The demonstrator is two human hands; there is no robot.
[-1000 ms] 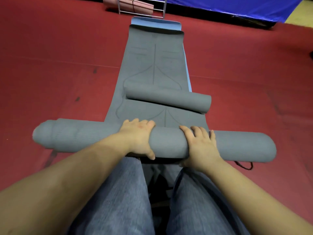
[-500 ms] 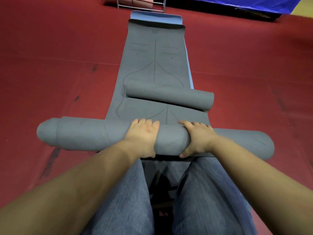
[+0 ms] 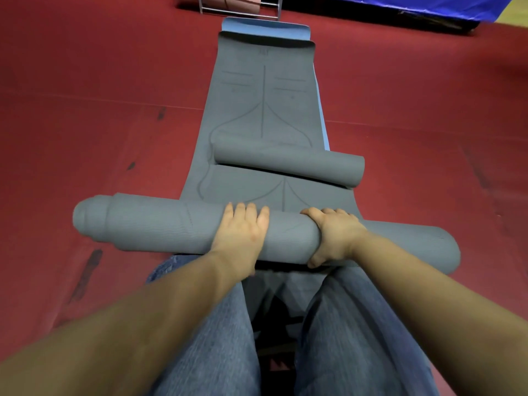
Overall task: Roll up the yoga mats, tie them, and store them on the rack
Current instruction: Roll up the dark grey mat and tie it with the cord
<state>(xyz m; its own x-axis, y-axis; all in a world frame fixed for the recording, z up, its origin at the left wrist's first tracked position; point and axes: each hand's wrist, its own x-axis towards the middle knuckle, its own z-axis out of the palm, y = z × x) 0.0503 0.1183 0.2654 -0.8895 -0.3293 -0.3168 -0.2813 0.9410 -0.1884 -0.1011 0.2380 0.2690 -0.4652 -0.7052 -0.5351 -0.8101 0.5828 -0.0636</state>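
Head view: a grey roll point(image 3: 171, 224) lies crosswise on the red floor point(image 3: 85, 110), just ahead of the person's knees in jeans point(image 3: 217, 338), resting on the near end of a flat grey mat point(image 3: 265, 98) that runs away toward the far edge of the floor. The left hand point(image 3: 240, 232) lies on top of the roll near its middle, palm down, fingers fairly straight and together, pointing away over the crest; its thumb is hidden. The right hand point(image 3: 333, 235) is just beside it on the roll, fingers curled over the top and thumb hooked round the near underside, so it grips the roll. The roll sticks out well past both hands: its left end, stepped where inner layers poke out, reaches far over the floor, and its right end reaches out beyond the right forearm. Farther along the flat mat lies a second roll point(image 3: 288, 164), slimmer, apart from the hands, its right end overhanging the mat's edge. A blue mat point(image 3: 265, 25) shows under the flat one at its far end and along its right edge. At the floor's far edge stands a metal rack point(image 3: 240, 10) with pink rolls point(image 3: 228, 0) in it, beside a blue tarp point(image 3: 400, 4).
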